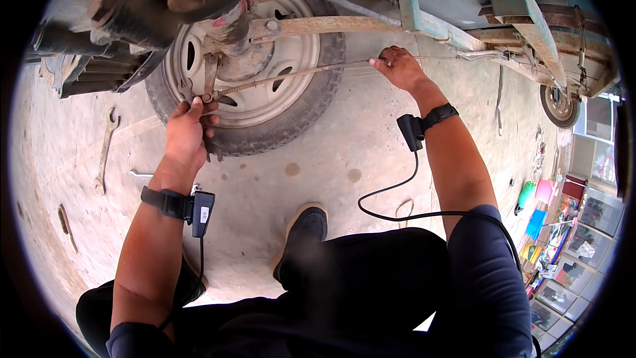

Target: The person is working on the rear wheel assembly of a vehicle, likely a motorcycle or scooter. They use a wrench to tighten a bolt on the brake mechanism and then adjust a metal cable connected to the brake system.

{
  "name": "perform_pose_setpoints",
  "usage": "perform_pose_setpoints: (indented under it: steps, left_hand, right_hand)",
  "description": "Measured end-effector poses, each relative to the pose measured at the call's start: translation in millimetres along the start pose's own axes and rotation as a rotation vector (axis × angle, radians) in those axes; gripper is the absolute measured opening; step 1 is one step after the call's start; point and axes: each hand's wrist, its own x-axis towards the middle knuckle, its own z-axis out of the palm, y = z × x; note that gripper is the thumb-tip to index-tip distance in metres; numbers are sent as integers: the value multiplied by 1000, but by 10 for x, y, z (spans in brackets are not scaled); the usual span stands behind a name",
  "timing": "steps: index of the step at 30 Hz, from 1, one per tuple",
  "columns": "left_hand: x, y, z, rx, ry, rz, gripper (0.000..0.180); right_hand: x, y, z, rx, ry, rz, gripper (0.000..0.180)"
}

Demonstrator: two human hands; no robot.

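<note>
Gripping low by the wheel (265,73), the left hand (185,136) is curled shut around the handles of the pliers (199,96), whose jaws bite near the end of the rod (291,73) just in front of the hub. Over on the other side, the right hand (397,66) pinches the same rod further along, fingers closed round it, just below the frame (430,26) of the vehicle.

That rod is thin metal, running from the hub area across the tyre face towards the frame, well above the floor (318,159). It looks stiff along its length but slim enough to flex or whip if pushed sideways, and light to lift. Rust and grime should give a dry, gritty hold rather than a slick one. Bare fingers do fine on the plain middle stretch; the end by the hub, crowded with fittings, is better left to the pliers, which give the bite a fingertip cannot.

Off to the left, a spanner (106,149) lies on the floor, well apart from both hands. A shoe (301,232) is planted between the arms, below the tyre.
</note>
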Motion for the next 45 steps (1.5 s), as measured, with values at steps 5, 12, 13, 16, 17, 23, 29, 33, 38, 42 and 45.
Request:
perform_pose_setpoints:
  steps: [5,12,13,16,17,23,29,33,38,42,45]
  left_hand:
    - [18,-21,-35,-7,6,13,15]
    - [25,-9,-12,-10,1,8,15]
    - [41,-19,-27,-8,-6,12,15]
    - [56,-18,-35,-5,-5,7,15]
    - [55,-13,-31,-3,-1,3,15]
    - [59,10,-35,27,4,-5,16]
    - [59,13,-4,40,4,12,16]
    - [72,-2,-48,32,-18,2,16]
    - [64,5,-7,40,-33,5,16]
    - [95,-18,-67,35,-22,3,16]
    - [106,-12,-96,47,-33,5,17]
  right_hand:
    - [0,-65,41,55,37,54,70]
    - [-41,-13,75,-6,77,38,75]
    - [-48,-9,83,-4,86,29,76]
    - [-71,-37,63,2,88,16,76]
    - [-82,-44,40,5,69,19,76]
    - [-180,-120,-16,-34,59,17,75]
    - [-186,-170,-112,-55,-1,36,74]
    - [-310,-156,-28,-73,51,14,76]
    - [-228,-111,-73,-75,10,23,77]
    - [-233,-156,-73,-76,-29,28,78]
    - [-352,-169,-3,-81,43,30,79]
